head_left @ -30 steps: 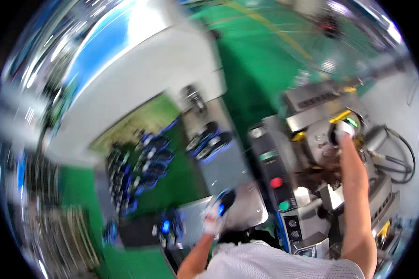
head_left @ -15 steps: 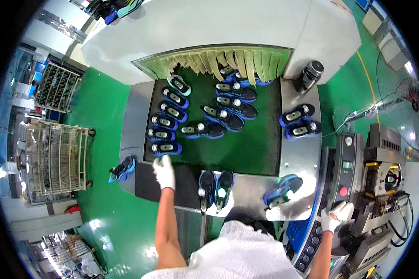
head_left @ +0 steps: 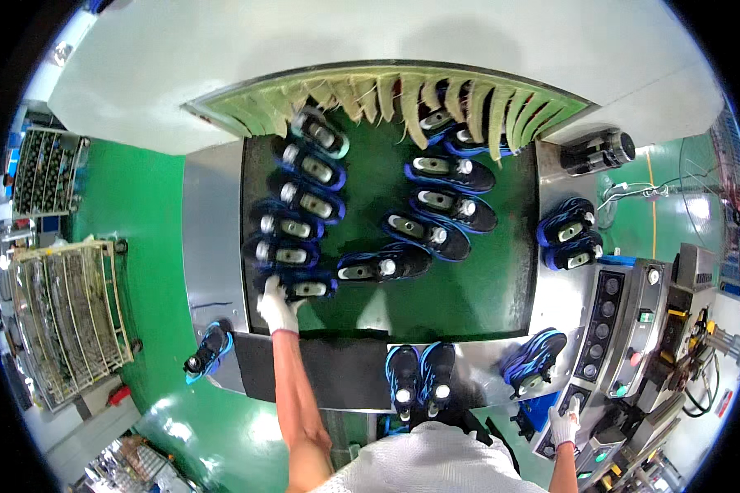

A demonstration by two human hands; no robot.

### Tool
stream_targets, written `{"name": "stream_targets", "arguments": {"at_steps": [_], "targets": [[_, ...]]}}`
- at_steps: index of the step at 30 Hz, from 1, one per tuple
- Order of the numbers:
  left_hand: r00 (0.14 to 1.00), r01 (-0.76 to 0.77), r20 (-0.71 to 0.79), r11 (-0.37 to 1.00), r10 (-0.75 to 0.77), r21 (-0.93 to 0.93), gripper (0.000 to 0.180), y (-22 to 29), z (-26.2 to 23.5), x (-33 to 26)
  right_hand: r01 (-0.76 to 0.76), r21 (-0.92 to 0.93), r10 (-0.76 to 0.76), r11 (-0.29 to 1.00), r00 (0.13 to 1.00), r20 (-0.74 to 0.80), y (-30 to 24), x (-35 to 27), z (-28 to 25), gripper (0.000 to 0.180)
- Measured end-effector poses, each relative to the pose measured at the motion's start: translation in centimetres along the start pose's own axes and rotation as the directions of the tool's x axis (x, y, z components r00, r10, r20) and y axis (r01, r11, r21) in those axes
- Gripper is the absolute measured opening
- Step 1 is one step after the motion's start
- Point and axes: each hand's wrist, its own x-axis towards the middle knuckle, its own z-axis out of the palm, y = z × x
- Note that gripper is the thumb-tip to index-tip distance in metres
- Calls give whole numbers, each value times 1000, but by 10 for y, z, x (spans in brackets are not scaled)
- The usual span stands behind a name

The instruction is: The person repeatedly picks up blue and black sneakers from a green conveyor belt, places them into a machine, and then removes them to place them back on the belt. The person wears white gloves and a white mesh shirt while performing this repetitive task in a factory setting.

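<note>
My left hand (head_left: 276, 309), in a white glove, is at the left end of the nearest sneaker (head_left: 310, 289) in the left row. Its fingers close round that end, partly hiding it. More black sneakers with blue soles (head_left: 314, 203) line the left of the green conveyor belt (head_left: 362, 316); a second group (head_left: 448, 207) lies on the right. My right hand (head_left: 565, 422), also gloved, is at the dial panel (head_left: 598, 329) on the right, fingers stretched out by a lower dial. It holds nothing I can see.
Cloth strips (head_left: 362, 97) hang over the machine opening. A dark bottle (head_left: 598, 153) and two sneakers (head_left: 569, 234) rest on the right metal ledge. Another pair (head_left: 420, 376) stands at the front edge, a single sneaker (head_left: 534, 361) to its right and one (head_left: 210, 352) at the left corner.
The view has shifted. My left hand has moved from just in front of the nearest left-row sneaker onto its end. My right hand has drawn back from beside the red button to the dials.
</note>
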Motion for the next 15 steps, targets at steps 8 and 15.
{"name": "stream_targets", "arguments": {"at_steps": [8,15], "targets": [[975,-12,224,1000,9,13,89,31,148,1,414,-227,-450,882,883,-137,-69,69,-6,78],[693,-668,320,407,646,623,93,33,138,-43,411,36,-389,911,885,-255,-189,8,-64,80]]}}
